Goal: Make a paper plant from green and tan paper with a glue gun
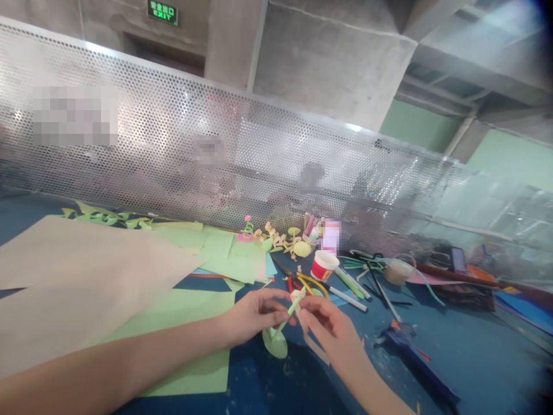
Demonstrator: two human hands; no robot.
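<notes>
A light green paper stem (292,305) slants upward from a round green paper base (275,344), just above the blue table. My left hand (259,314) is closed round the stem, with thumb and fingers on it. My right hand (328,327) pinches a pale paper strip (314,347) against the stem's upper end. The strip's loose part hangs below the right fingers. Some fingertips are hidden behind the paper.
Green paper sheets (194,369) and large beige sheets (86,259) cover the left side. Ahead are a red-and-white paper cup (324,266), yellow-handled scissors (314,283) and markers (349,298). A blue glue gun (417,360) lies right. A perforated metal screen (173,150) stands behind.
</notes>
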